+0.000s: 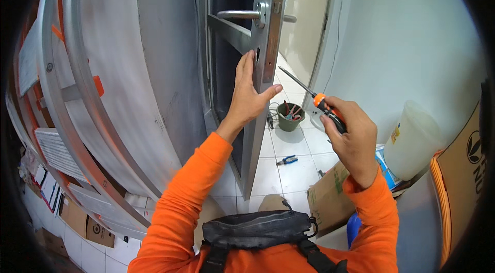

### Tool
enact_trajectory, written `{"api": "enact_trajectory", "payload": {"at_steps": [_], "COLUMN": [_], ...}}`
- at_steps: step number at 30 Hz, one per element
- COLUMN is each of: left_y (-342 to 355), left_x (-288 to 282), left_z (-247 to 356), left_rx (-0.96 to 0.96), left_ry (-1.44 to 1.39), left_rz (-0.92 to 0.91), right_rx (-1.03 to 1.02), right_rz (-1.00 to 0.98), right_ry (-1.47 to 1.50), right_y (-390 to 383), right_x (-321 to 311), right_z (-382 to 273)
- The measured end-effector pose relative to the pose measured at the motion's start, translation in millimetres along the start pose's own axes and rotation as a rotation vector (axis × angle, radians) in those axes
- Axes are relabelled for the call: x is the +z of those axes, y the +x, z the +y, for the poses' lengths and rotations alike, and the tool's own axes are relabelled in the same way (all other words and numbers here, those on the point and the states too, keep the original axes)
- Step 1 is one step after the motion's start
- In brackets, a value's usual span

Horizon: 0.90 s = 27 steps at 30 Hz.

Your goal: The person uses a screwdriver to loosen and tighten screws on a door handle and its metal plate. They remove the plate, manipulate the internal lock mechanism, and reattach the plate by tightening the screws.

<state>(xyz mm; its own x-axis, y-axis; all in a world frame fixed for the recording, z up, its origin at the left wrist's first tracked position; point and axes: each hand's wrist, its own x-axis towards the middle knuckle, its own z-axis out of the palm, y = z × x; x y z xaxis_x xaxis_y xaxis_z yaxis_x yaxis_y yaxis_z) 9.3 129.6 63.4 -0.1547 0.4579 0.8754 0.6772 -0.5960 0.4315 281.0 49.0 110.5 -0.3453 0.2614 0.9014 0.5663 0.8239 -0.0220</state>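
Observation:
My left hand [249, 91] lies with fingers stretched against the grey metal door [253, 144], just beside the keyhole below the lever handle [241, 14]. Its thumb points across the door's edge. Set into that edge is a long metal lock plate [273, 30]. My right hand [352, 136] is wrapped round the orange and black handle of a screwdriver [319, 98]. The screwdriver's shaft slants up and left, its tip close to the lower part of the lock plate but apart from it.
Blue-handled pliers [287, 160] lie on the white tiles. Behind them stands a dark green bucket [291, 117] of tools. Cardboard boxes [330, 195] and a translucent bin [412, 139] crowd the right. A metal ladder [85, 87] leans along the left. A black pouch [255, 227] hangs at my waist.

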Motion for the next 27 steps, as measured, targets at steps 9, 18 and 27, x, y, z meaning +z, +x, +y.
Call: {"api": "enact_trajectory", "payload": {"at_steps": [9,18,27], "left_y": [-10.1,-10.9,-11.6], "left_x": [16.5,23.2,25.5], "left_z": [-14.3,-9.1,-10.9], "left_rx": [-0.119,-0.171,-0.171], "left_ry": [-0.278,-0.228,-0.212], "left_rz": [0.035,0.049,0.093], "right_rx": [-0.072,-0.093,-0.217], "right_rz": [-0.04,-0.042,-0.087], "right_ry": [-0.138,-0.206,-0.403], "right_y": [-5.8,-6.6,-2.0], "right_x": [21.6,25.7,20.5], "right_z": [-3.7,-1.2,-0.1]}}
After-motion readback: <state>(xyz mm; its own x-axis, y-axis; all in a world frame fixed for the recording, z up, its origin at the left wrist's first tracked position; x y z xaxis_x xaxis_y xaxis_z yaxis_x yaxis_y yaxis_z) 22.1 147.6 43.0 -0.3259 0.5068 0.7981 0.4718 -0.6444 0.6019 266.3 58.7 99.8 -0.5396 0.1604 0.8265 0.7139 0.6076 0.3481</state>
